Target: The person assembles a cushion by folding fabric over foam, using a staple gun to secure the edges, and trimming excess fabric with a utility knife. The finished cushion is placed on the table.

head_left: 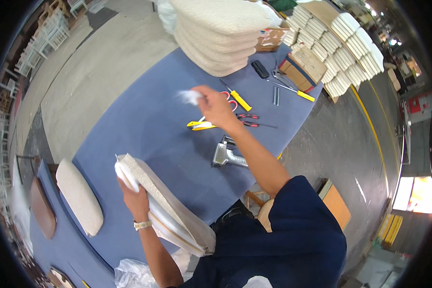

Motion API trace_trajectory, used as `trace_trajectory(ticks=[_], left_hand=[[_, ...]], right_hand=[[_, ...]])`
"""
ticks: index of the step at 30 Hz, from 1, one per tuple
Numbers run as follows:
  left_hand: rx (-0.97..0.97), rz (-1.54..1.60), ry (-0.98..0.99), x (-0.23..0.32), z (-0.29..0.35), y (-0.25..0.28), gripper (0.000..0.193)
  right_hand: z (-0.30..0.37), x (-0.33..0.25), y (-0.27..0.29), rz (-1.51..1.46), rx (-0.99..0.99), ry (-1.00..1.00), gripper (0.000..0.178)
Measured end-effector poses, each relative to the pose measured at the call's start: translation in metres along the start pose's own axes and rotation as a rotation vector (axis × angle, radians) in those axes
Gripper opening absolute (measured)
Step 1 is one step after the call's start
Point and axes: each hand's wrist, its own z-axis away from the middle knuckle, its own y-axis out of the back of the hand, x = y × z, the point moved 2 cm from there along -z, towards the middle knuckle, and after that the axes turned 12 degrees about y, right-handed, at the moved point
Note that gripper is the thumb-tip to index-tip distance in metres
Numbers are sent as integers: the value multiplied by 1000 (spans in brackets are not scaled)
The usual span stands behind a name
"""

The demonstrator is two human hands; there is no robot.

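Head view: blue table (129,120), beige pad (174,203), grey floor (115,57) around.

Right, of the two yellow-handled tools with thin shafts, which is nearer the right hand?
The dark-shafted tool beside the red-handled scissors, just right of the right hand; the other tool lies farther right, by the box.

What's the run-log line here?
left hand: gripping beige cushion | right hand: holding white tuft | staple gun: on table

White chairs (56,34) stand left, a yellow floor line (370,120) right.
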Motion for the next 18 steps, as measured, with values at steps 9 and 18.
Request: trace_trajectory(ticks=[9, 18], left_hand=[[38, -3, 55, -2, -12, 4, 82], [114, 136, 215, -10, -24, 16, 83]], right_hand=[[13, -28, 194, 152, 493, 390, 37], [-116, 27, 286, 258, 852, 251, 38]])
